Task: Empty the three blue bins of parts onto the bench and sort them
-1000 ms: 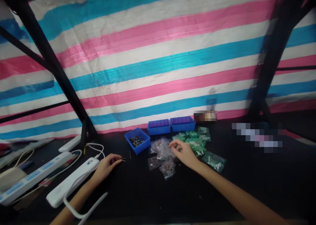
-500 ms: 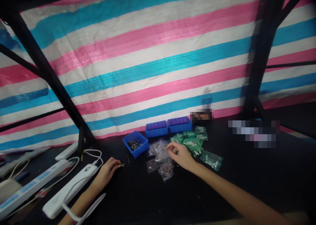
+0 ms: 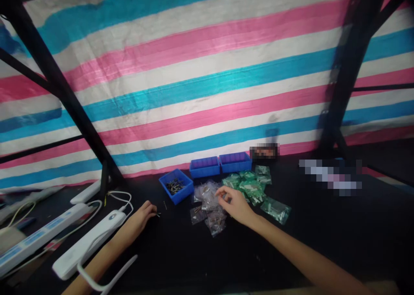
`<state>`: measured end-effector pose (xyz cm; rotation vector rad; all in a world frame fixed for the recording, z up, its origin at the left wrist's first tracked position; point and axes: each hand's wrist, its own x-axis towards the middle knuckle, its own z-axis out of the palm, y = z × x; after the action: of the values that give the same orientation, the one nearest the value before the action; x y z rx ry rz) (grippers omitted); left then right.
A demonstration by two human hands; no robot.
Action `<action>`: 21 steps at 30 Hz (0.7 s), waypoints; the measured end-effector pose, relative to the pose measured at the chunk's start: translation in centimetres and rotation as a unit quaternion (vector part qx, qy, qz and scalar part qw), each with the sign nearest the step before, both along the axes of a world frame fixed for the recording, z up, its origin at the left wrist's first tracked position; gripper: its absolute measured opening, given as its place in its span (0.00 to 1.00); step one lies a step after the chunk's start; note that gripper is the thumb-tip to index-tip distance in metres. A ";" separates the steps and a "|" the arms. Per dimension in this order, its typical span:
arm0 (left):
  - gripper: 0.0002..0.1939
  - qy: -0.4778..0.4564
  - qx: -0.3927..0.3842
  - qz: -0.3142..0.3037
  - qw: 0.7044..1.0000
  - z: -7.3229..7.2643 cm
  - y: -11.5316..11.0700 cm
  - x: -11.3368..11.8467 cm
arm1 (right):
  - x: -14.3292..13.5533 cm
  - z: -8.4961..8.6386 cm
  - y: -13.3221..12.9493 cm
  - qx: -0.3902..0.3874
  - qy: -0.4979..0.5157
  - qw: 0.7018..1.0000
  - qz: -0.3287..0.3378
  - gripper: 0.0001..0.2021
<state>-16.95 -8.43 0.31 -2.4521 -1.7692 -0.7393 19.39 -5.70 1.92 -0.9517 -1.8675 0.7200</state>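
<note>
My left hand (image 3: 145,215) is closed near the table top, left of the blue bin of small metal pieces (image 3: 176,186); thin small pieces (image 3: 158,214) stick out at its fingertips. A single thin piece (image 3: 165,205) lies between that hand and the bin. My right hand (image 3: 231,200), its fingers curled, is over the right edge of the clear plastic bags (image 3: 208,196); what its fingers hold, if anything, is too small to tell. Green bags (image 3: 252,187) lie just beyond it, and one more green bag (image 3: 276,210) is to its right.
Two blue bins (image 3: 204,166) (image 3: 235,162) stand at the back by a striped sheet (image 3: 194,83). White power strips (image 3: 89,243) with cables lie on the left. Black frame posts (image 3: 64,96) rise on both sides. Blurred-out items lie at the back right.
The view has shifted slightly. My left hand has turned a little, and the pieces at its fingertips show less. My right hand stays over the clear bags.
</note>
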 end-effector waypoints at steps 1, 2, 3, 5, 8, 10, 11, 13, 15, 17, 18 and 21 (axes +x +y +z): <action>0.08 -0.005 0.011 -0.002 1.000 0.2 -0.1 -0.1 | 0.0 0.0 0.0 0.000 0.000 1.000 0.002 0.07; 0.08 -0.010 0.021 -0.004 1.000 0.5 -0.2 -0.2 | 0.0 0.0 -0.1 0.001 0.000 1.000 0.004 0.07; 0.08 -0.017 0.032 -0.002 0.999 0.9 -0.3 -0.3 | 0.0 0.0 -0.1 0.002 0.000 1.000 0.006 0.07; 0.09 -0.039 0.051 0.010 0.998 2.0 -0.1 0.0 | -0.1 0.1 -0.2 0.006 -0.003 1.000 0.008 0.07; 0.12 -0.092 0.077 0.038 0.992 3.7 1.0 1.6 | -0.1 0.1 -0.3 0.013 -0.013 1.000 0.007 0.07; 0.12 -0.142 0.095 0.045 0.984 4.4 2.2 3.3 | -0.1 0.0 -0.2 0.015 -0.025 1.000 0.006 0.07; 0.12 -0.164 0.098 0.046 0.981 4.7 3.0 4.2 | 0.0 -0.1 -0.2 0.015 -0.031 0.999 0.006 0.07; 0.10 -0.198 0.094 0.063 0.974 4.8 4.4 5.7 | 0.0 -0.3 0.0 0.017 -0.040 0.999 0.007 0.08; 0.09 -0.225 0.081 0.084 0.967 4.7 5.6 6.7 | 0.1 -0.4 0.3 0.012 -0.049 0.999 0.003 0.08; 0.11 -0.235 0.076 0.092 0.965 4.6 6.1 7.1 | 0.2 -0.5 0.4 0.008 -0.058 0.998 -0.004 0.09; 0.13 -0.238 0.074 0.090 0.964 4.6 6.1 7.1 | 0.2 -0.5 0.5 0.008 -0.063 0.998 -0.007 0.09; 0.17 -0.226 0.092 0.087 0.966 4.7 4.9 6.5 | 0.4 -0.4 0.5 0.019 -0.077 0.997 -0.009 0.09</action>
<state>-10.45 -3.49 4.98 -2.0895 -1.9086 -1.4608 19.79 -5.23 1.56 -1.0236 -1.9965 0.6131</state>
